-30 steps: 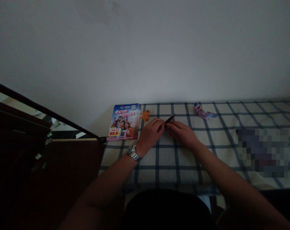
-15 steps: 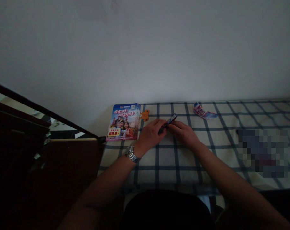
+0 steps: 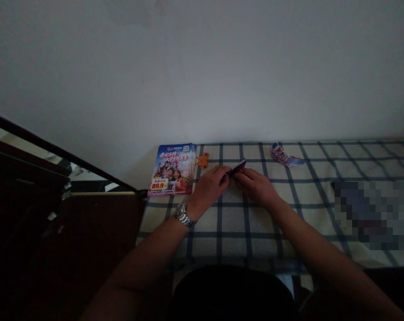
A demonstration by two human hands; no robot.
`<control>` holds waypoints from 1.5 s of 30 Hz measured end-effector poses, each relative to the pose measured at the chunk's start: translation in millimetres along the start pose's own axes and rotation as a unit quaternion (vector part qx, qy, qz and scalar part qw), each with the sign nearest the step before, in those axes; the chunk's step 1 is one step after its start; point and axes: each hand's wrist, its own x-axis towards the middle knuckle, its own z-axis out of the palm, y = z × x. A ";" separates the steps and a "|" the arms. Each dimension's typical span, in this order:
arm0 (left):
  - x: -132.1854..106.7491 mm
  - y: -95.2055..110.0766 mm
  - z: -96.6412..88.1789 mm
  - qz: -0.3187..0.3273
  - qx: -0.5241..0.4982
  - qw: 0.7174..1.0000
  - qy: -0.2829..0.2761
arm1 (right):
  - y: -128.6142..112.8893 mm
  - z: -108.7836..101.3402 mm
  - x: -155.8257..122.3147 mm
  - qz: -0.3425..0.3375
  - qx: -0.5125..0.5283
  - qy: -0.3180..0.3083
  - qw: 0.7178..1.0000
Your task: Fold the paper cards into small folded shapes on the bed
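Both of my hands meet over the checked cloth [image 3: 242,223], pinching a small folded piece of printed paper [image 3: 237,167] between their fingertips. My left hand [image 3: 210,187], with a metal watch on its wrist, grips the paper's left end with curled fingers. My right hand [image 3: 255,185] holds the right side, fingers closed on it. The paper is tilted up to the right, just above the cloth.
A stack of colourful leaflets [image 3: 173,168] lies at the cloth's left end, with a small orange figure [image 3: 202,160] beside it. Another folded printed paper [image 3: 283,156] lies near the wall. A dark wooden board [image 3: 71,240] stands on the left.
My hands have stayed in place, working the small paper; its tilt between the fingers has shifted slightly.
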 end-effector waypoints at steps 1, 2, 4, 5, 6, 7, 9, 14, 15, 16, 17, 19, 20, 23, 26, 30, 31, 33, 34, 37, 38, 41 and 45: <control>-0.2 0.3 0.0 -0.002 -0.002 1.000 0.005 | 0.2 -0.7 0.2 -0.003 -0.003 -0.002 1.000; -0.4 0.7 -0.2 -0.004 -0.004 1.000 0.008 | 0.4 -1.4 0.4 -0.006 -0.005 -0.003 1.000; -0.8 1.6 -0.6 -0.014 -0.009 1.000 0.010 | 0.9 -2.1 0.4 -0.011 -0.005 -0.004 1.000; -1.0 2.2 -0.7 -0.021 -0.009 1.000 0.010 | 1.1 -2.1 0.3 -0.013 -0.006 -0.004 1.000; -1.2 2.7 -0.8 -0.028 -0.008 1.000 0.012 | 1.2 -1.8 0.2 -0.014 -0.008 -0.004 1.000; -1.3 3.2 -0.7 -0.032 -0.005 0.999 0.014 | 1.4 -1.4 0.0 -0.015 -0.011 -0.007 1.000; -1.5 3.8 -0.5 -0.026 0.002 1.000 0.015 | 1.7 -0.4 -0.5 -0.018 -0.015 -0.018 1.000; -1.1 4.5 -2.5 0.018 -0.012 1.000 -0.016 | 2.5 -0.1 -1.2 -0.015 -0.017 -0.045 0.999; -1.0 4.6 -3.5 0.023 -0.017 0.999 -0.025 | 2.9 -0.4 -1.3 -0.017 -0.018 -0.046 0.999; -0.8 4.8 -4.7 0.028 -0.019 0.999 -0.033 | 3.3 -0.7 -1.4 -0.020 -0.020 -0.046 0.999; -0.6 4.9 -5.9 0.032 -0.018 0.999 -0.040 | 3.7 -1.0 -1.5 -0.024 -0.022 -0.044 0.998; -0.2 5.1 -8.1 0.036 -0.007 0.998 -0.048 | 4.6 -1.5 -1.7 -0.031 -0.027 -0.039 0.998; 0.0 5.1 -9.0 0.036 -0.001 0.998 -0.050 | 4.8 -1.8 -1.8 -0.032 -0.029 -0.037 0.998; 0.5 5.5 -11.0 0.036 0.017 0.998 -0.057 | 4.8 -3.0 -2.0 -0.034 -0.033 -0.040 0.998; 0.9 6.4 -11.8 0.033 0.037 0.997 -0.065 | 4.5 -3.8 -2.2 -0.038 -0.035 -0.049 0.997; 1.5 7.4 -11.7 0.023 0.066 0.995 -0.072 | 5.9 -3.0 -3.1 -0.039 -0.031 -0.057 0.997; 1.6 7.4 -11.7 0.019 0.073 0.994 -0.073 | 6.5 -2.7 -3.3 -0.037 -0.028 -0.058 0.997; 1.8 7.1 -12.2 0.010 0.085 0.994 -0.074 | 7.7 -2.5 -3.7 -0.032 -0.018 -0.060 0.998; 1.8 7.0 -12.5 0.007 0.088 0.993 -0.074 | 8.0 -2.8 -3.7 -0.029 -0.012 -0.061 0.998; 1.7 6.9 -13.5 0.000 0.100 0.993 -0.069 | 8.2 -5.4 -3.2 -0.022 0.003 -0.061 0.998; 1.7 7.1 -13.7 -0.003 0.105 0.992 -0.066 | 8.0 -6.5 -2.9 -0.020 0.006 -0.060 0.998; 1.9 8.5 -14.0 -0.010 0.113 0.992 -0.057 | 8.1 -9.4 -2.4 -0.022 0.008 -0.056 0.998; 2.2 9.9 -13.7 -0.017 0.112 0.992 -0.057 | 11.3 -8.6 -3.9 -0.014 0.001 -0.048 0.999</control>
